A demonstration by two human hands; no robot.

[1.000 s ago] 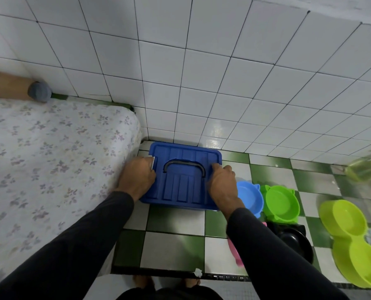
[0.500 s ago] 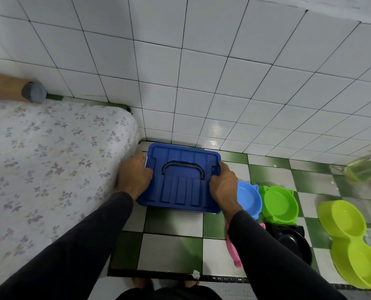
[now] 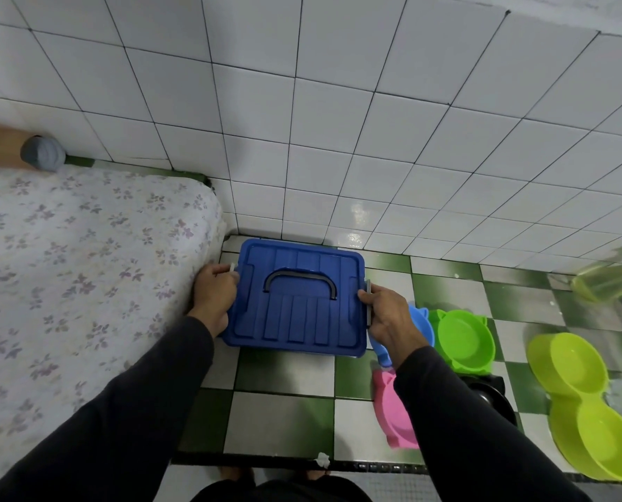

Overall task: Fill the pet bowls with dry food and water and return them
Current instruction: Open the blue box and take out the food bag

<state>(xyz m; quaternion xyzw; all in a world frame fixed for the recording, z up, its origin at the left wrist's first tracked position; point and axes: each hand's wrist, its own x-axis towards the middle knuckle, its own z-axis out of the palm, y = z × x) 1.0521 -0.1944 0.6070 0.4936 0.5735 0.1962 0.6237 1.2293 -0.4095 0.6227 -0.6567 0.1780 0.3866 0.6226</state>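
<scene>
The blue lidded container (image 3: 296, 297) sits on the green-and-white tiled floor (image 3: 280, 418) against the wall, at 12 o'clock from the person, with the left hand (image 3: 213, 297) curled around its 9 o'clock latch and the right hand (image 3: 389, 317) curled around its 3 o'clock latch. At 3 o'clock of the container, touching or nearly so, lie a blue bowl (image 3: 422, 322), a green bowl (image 3: 463, 338), a pink bowl (image 3: 392, 411) and a black bowl (image 3: 494, 396), with a yellow-green double bowl (image 3: 585, 403) farther out. A flowered mattress (image 3: 66, 266) lies at 9 o'clock.

Black bowl (image 3: 492, 398) and pink bowl (image 3: 392, 411) partly behind right sleeve, blurred yellowish container (image 3: 608, 280) at right edge
</scene>
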